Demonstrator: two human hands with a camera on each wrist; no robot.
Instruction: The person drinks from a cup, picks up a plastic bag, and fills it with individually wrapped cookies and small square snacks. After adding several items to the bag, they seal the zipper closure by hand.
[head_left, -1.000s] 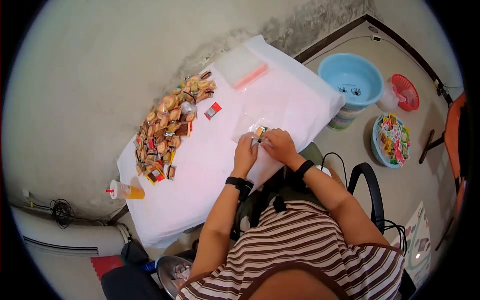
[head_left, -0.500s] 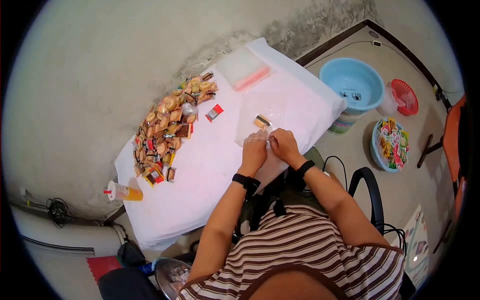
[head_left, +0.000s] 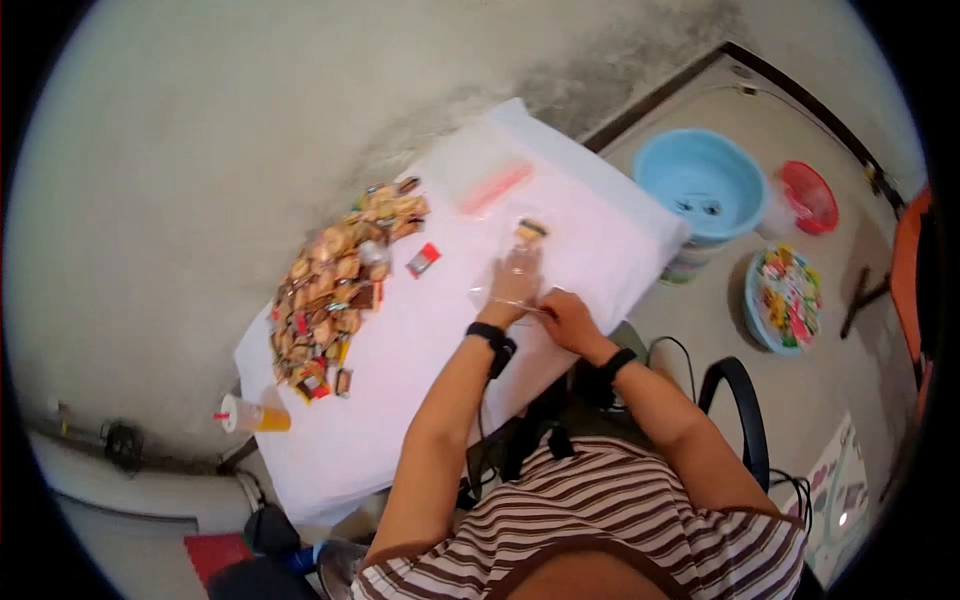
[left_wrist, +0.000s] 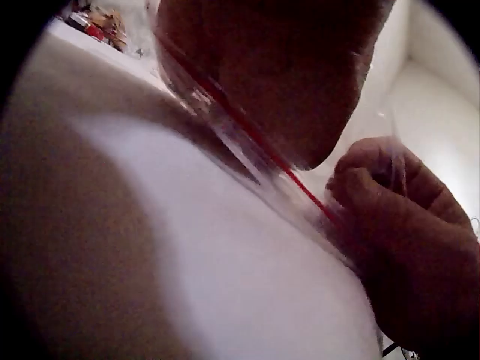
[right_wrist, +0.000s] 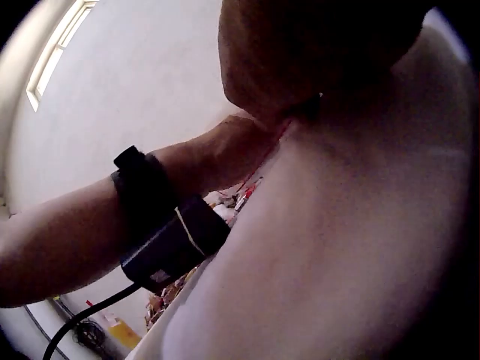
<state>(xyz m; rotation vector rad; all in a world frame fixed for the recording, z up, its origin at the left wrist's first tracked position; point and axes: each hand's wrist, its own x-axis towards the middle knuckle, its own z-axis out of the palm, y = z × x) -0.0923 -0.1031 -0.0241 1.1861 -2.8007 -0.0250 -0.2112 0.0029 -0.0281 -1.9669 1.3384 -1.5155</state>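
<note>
My left hand [head_left: 517,278] is inside a clear zip bag [head_left: 484,294], fingers stretched toward the far end. A small wrapped biscuit [head_left: 532,229], pale with a dark band, lies in the bag right at those fingertips. At the bag's mouth my right hand [head_left: 572,322] pinches the near edge. The left wrist view shows the red zip strip [left_wrist: 255,135] running across the left hand, with the right hand [left_wrist: 405,217] gripping the plastic beside it. A red-and-grey packet [head_left: 424,260] lies alone on the white-covered table [head_left: 400,350].
A heap of wrapped biscuits [head_left: 330,280] spreads along the wall side. Behind the bag lies a stack of red-edged bags [head_left: 497,188]. A cup of orange drink [head_left: 255,415] stands at the left corner. Blue basins [head_left: 700,180] and a basin of colourful packets [head_left: 785,300] stand right.
My left hand has gone deeper into the bag, and the biscuit has moved away from me toward the far end. The right hand keeps its pinch on the bag's edge, slightly nearer me.
</note>
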